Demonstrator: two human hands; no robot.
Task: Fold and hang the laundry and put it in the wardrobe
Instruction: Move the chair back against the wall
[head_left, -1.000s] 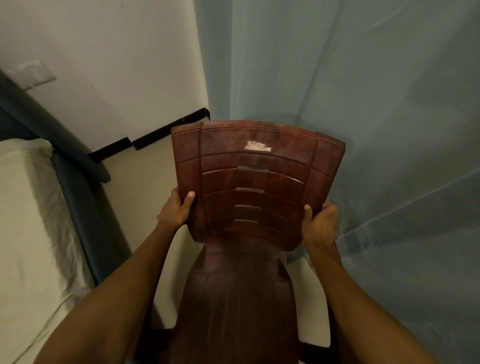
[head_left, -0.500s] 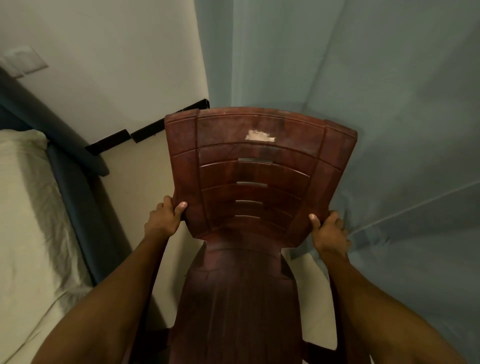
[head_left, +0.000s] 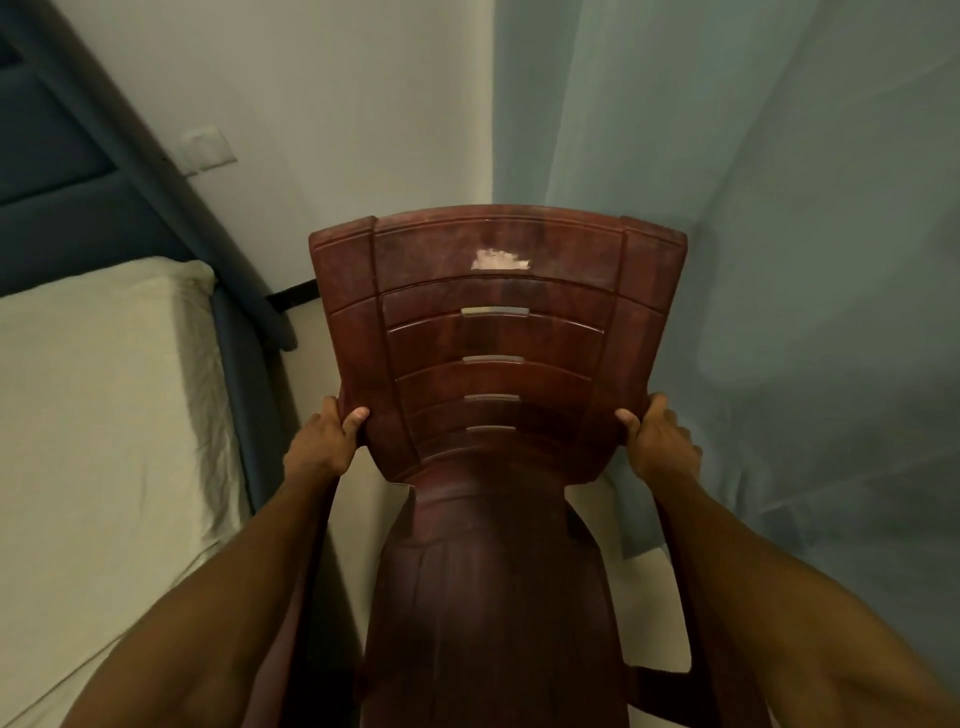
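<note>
Two bare forearms reach forward from the bottom of the view, one on each side of a dark red-brown plastic chair (head_left: 493, 364) seen from above and behind its seat. The left hand (head_left: 322, 447) grips the left edge of the chair's backrest near its base, thumb pressed on the front face and fingers wrapped behind. The right hand (head_left: 657, 441) grips the right edge at the same height, thumb forward, fingers curled around the back. The hands are well apart, with the backrest's full width between them. The backrest has curved moulded bands, four narrow slots down its middle and a pale scuffed patch (head_left: 498, 260) near the top. To the left lies a bed with a cream sheet (head_left: 93, 415) and a dark blue padded frame and headboard (head_left: 62, 171). Beyond the chair stands a white wall with a light switch plate (head_left: 208, 148), and a pale blue curtain (head_left: 753, 208) hangs to the right. No laundry or wardrobe can be seen in this view.
</note>
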